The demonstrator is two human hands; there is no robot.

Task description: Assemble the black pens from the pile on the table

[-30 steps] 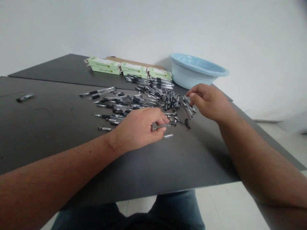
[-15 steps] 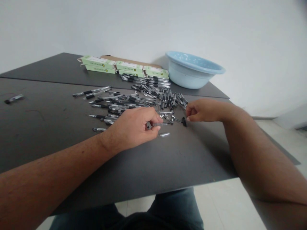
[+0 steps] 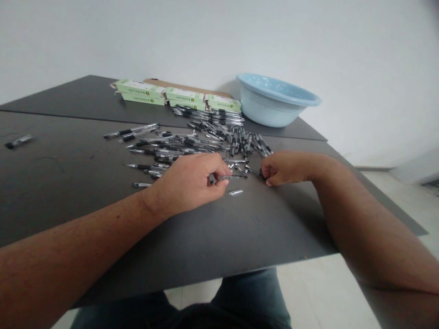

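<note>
Near the middle of the table, my left hand pinches a slim pen between thumb and fingers, its thin end pointing right. To its right, my right hand is closed, fingertips down at the tabletop over a small dark item. Most of that item is hidden, so its kind and how firmly it is held are unclear. Between the hands lie several short clear and silver pen pieces. A loose silver pen cap rests just in front of them. Behind my left hand spreads a heap of black-gripped pens.
Light green boxes stand stacked at the back, beside a light blue basin. A bundle of pens lies before the boxes. Far left is a single pen piece. The dark table's front edge is close to my legs.
My right hand has moved slightly toward me and left, its fingers now covering the small black item that lay in view. The left hand with the pen has stayed put.
</note>
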